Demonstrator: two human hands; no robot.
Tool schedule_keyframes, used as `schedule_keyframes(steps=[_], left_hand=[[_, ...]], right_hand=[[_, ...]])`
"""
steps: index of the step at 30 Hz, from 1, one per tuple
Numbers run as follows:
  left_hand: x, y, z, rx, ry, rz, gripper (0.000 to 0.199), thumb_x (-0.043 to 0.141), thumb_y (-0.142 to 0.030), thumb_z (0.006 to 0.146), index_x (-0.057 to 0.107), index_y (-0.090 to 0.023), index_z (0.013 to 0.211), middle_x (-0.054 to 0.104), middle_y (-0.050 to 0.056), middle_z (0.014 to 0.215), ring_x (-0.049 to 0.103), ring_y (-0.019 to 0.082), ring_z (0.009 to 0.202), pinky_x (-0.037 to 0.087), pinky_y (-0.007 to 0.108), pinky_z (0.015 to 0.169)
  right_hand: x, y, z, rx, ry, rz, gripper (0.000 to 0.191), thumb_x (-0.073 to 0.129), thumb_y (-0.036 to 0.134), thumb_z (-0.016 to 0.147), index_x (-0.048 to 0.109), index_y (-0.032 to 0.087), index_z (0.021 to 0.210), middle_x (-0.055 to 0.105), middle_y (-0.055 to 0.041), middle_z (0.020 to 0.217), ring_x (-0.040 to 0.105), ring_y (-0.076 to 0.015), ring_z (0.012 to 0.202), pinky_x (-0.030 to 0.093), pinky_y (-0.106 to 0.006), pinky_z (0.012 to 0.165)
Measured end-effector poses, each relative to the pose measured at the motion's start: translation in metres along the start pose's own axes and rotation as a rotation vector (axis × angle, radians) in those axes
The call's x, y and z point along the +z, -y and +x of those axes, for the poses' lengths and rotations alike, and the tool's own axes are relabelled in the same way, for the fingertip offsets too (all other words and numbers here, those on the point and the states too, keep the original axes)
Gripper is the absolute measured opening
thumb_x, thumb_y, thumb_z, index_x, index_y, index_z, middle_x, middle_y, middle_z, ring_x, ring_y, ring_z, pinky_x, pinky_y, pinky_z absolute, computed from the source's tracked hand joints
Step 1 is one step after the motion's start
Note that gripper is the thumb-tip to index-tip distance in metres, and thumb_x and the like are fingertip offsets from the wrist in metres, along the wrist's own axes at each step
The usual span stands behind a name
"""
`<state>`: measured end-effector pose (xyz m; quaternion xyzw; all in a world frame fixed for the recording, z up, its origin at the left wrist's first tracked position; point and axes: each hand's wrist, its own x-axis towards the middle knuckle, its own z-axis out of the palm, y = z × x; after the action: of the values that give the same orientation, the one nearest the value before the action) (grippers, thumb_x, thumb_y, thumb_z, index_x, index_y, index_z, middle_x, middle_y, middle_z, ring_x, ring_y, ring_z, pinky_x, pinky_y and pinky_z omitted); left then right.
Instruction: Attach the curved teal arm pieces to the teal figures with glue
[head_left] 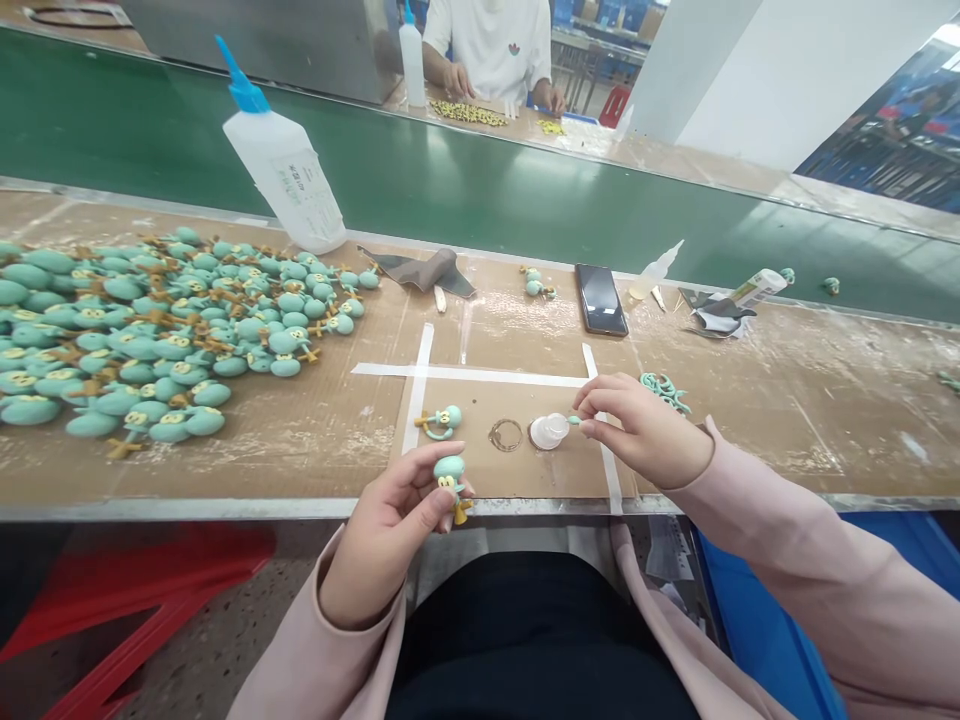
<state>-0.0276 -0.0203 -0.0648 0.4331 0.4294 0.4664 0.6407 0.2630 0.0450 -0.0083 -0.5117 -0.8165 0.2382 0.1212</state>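
My left hand (pixel 401 515) is closed around a teal figurine (pixel 448 480) with yellow eyes and a mustard-coloured lower part, held upright near the table's front edge. Between the pinched fingertips of my right hand (pixel 619 420) is a small teal piece (pixel 574 420), beside the mouth of a small white bottle (pixel 550 431). Left of the bottle, a brown ring mark (pixel 506 434) shows on the cardboard. Another teal figurine (pixel 448 417) lies just beyond my left hand. Small curved teal pieces (pixel 664 392) are piled past my right hand.
A large heap of teal figurines (pixel 150 340) covers the left side. Behind stand a big white bottle (pixel 289 170), a dark cloth (pixel 424 270), a phone (pixel 601 298) and a small glue bottle (pixel 656 272). Across the green belt (pixel 450 170) sits a person (pixel 491 45).
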Motion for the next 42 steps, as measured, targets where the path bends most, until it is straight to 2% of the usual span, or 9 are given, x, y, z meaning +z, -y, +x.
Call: schedule_keyframes(steps=[11, 17, 21, 24, 26, 30, 33, 37, 42], left_hand=[[0.002, -0.004, 0.001, 0.010, 0.010, -0.003, 0.031, 0.073, -0.026, 0.082, 0.069, -0.028, 0.113, 0.074, 0.003, 0.081, 0.066, 0.013, 0.069, 0.050, 0.017, 0.055], [0.004, -0.002, 0.001, -0.039, -0.051, -0.075, 0.034, 0.075, -0.023, 0.080, 0.067, -0.027, 0.113, 0.072, 0.002, 0.085, 0.069, 0.014, 0.081, 0.053, 0.019, 0.066], [0.008, 0.000, 0.001, -0.015, -0.011, -0.127, 0.030, 0.071, -0.025, 0.085, 0.061, -0.027, 0.113, 0.072, 0.000, 0.082, 0.065, 0.009, 0.066, 0.050, 0.016, 0.058], [0.015, -0.003, 0.001, 0.019, 0.055, -0.160, 0.028, 0.064, -0.026, 0.090, 0.056, -0.030, 0.116, 0.071, -0.001, 0.080, 0.064, 0.008, 0.058, 0.050, 0.017, 0.053], [0.021, -0.007, 0.000, 0.045, 0.081, -0.177, 0.028, 0.065, -0.024, 0.089, 0.056, -0.030, 0.116, 0.071, -0.002, 0.080, 0.066, 0.009, 0.059, 0.052, 0.017, 0.054], [0.035, -0.015, -0.001, 0.093, 0.107, -0.185, 0.034, 0.068, -0.018, 0.086, 0.060, -0.033, 0.116, 0.072, -0.003, 0.082, 0.070, 0.010, 0.063, 0.056, 0.018, 0.058], [0.042, -0.019, -0.003, 0.125, 0.116, -0.184, 0.038, 0.069, -0.015, 0.085, 0.063, -0.035, 0.116, 0.073, -0.003, 0.083, 0.072, 0.011, 0.064, 0.058, 0.018, 0.059], [0.049, -0.020, -0.004, 0.145, 0.102, -0.189, 0.039, 0.069, -0.014, 0.085, 0.064, -0.037, 0.115, 0.075, -0.004, 0.087, 0.073, 0.011, 0.063, 0.060, 0.019, 0.059], [0.056, -0.020, -0.003, 0.143, 0.099, -0.198, 0.040, 0.070, -0.012, 0.084, 0.064, -0.037, 0.115, 0.075, -0.004, 0.089, 0.073, 0.011, 0.063, 0.061, 0.018, 0.059]], right_hand=[[-0.001, 0.001, 0.002, -0.016, 0.028, -0.031, 0.012, 0.055, 0.019, 0.086, 0.058, 0.019, 0.075, 0.066, -0.0099, 0.098, 0.054, -0.0257, 0.095, 0.043, -0.045, 0.088], [0.001, -0.001, 0.001, -0.017, -0.001, -0.017, 0.011, 0.054, 0.019, 0.086, 0.059, 0.019, 0.076, 0.066, -0.0095, 0.095, 0.055, -0.0252, 0.092, 0.044, -0.044, 0.087], [-0.006, 0.004, -0.006, -0.022, -0.067, 0.033, 0.014, 0.054, 0.024, 0.088, 0.060, 0.020, 0.076, 0.066, -0.0082, 0.091, 0.057, -0.0250, 0.090, 0.043, -0.043, 0.084], [-0.010, 0.020, -0.017, -0.007, -0.220, 0.207, 0.015, 0.055, 0.028, 0.091, 0.060, 0.021, 0.079, 0.065, -0.0071, 0.092, 0.059, -0.0241, 0.092, 0.044, -0.040, 0.084], [-0.006, 0.035, -0.025, 0.033, -0.278, 0.439, 0.014, 0.056, 0.031, 0.093, 0.062, 0.021, 0.084, 0.065, -0.0061, 0.094, 0.060, -0.0226, 0.095, 0.046, -0.036, 0.084], [0.022, 0.068, -0.031, 0.148, -0.187, 1.026, 0.014, 0.061, 0.034, 0.092, 0.065, 0.021, 0.090, 0.068, -0.0056, 0.104, 0.064, -0.0198, 0.101, 0.050, -0.034, 0.090], [0.040, 0.083, -0.028, 0.229, -0.107, 1.335, 0.017, 0.065, 0.035, 0.089, 0.067, 0.019, 0.091, 0.069, -0.0067, 0.107, 0.065, -0.0196, 0.101, 0.052, -0.036, 0.092], [0.047, 0.089, -0.028, 0.243, -0.070, 1.524, 0.019, 0.067, 0.036, 0.088, 0.069, 0.017, 0.093, 0.072, -0.0065, 0.095, 0.068, -0.0163, 0.082, 0.055, -0.036, 0.085], [0.045, 0.090, -0.031, 0.217, -0.109, 1.533, 0.018, 0.070, 0.034, 0.086, 0.069, 0.016, 0.088, 0.069, -0.0030, 0.079, 0.067, -0.0139, 0.072, 0.056, -0.031, 0.077]])
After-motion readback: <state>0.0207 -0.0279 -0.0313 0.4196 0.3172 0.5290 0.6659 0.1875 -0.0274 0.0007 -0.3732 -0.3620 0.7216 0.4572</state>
